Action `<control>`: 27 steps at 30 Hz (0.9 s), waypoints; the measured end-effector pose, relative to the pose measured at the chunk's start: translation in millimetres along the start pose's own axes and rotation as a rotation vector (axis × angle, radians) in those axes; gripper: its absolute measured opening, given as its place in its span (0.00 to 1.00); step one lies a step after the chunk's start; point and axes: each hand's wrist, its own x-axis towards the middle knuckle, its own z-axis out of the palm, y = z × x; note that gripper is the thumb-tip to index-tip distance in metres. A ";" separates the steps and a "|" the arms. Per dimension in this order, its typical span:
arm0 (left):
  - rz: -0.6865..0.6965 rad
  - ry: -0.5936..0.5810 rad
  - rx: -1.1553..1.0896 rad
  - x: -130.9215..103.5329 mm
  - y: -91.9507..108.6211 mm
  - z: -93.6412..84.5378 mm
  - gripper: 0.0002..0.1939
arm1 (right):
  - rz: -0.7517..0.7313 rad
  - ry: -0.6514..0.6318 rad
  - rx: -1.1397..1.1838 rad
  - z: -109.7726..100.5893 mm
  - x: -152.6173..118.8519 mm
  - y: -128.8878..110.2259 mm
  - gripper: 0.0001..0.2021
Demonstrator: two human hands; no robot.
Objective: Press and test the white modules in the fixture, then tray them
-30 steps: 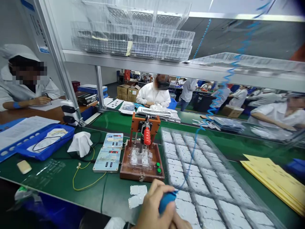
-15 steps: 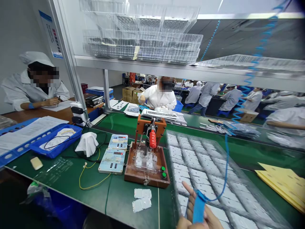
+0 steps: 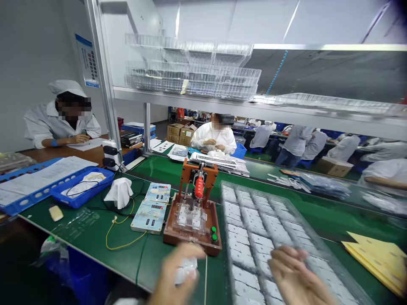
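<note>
My left hand [image 3: 178, 273], smeared by motion, is over the near table edge. Its thumb and index finger are spread apart around a white flat part [image 3: 186, 270], which lies below or between them; contact is not clear. My right hand [image 3: 297, 275] hovers above the clear plastic tray [image 3: 226, 245] of white flat parts, its fingers curled in and blurred. Whatever may be inside them is hidden. Just beyond my left hand stands a wooden test fixture [image 3: 178, 237] with a red-handled toggle clamp [image 3: 199, 187] and two green buttons [image 3: 214, 234].
Two light-blue meter boxes [image 3: 149, 216] with wires stand left of the fixture. A blue tray [image 3: 74, 198] and a white cloth [image 3: 119, 192] lie farther left. Yellow sheets [image 3: 375, 258] are at right. A shelf [image 3: 190, 96] crosses above. Co-workers sit at left and across.
The blue strap and its cord at my hands have gone out of view. My hands have separated: the left is over the white parts, the right above the tray. The camera view has shifted.
</note>
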 end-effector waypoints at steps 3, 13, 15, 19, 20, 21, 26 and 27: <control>-0.087 0.158 0.519 9.3 -60.7 -49.0 0.18 | -0.243 0.052 -0.250 -8.7 4.0 -10.1 0.08; -0.202 -0.044 0.954 -1.4 -125.7 -72.9 0.28 | -0.754 -0.750 -0.604 76.4 -4.3 -11.3 0.19; -0.193 -0.018 0.921 -1.8 -123.2 -73.1 0.29 | -1.021 -0.584 -0.647 94.7 15.5 -23.8 0.21; -0.191 0.043 0.916 -3.7 -125.4 -73.8 0.28 | -1.278 -0.451 -0.773 141.1 67.2 -27.7 0.22; -0.191 0.059 0.916 -4.2 -126.5 -73.7 0.27 | -1.302 -0.453 -0.794 151.8 77.6 -22.8 0.22; -0.193 0.074 0.915 -4.5 -127.5 -73.6 0.26 | -1.326 -0.440 -0.796 160.9 86.1 -16.3 0.21; -0.184 0.114 0.900 -4.9 -131.0 -74.0 0.22 | -1.457 -0.261 -0.590 178.8 106.7 18.4 0.17; -0.178 0.116 0.896 -5.0 -131.5 -74.2 0.22 | -1.469 -0.252 -0.567 178.3 108.9 22.5 0.19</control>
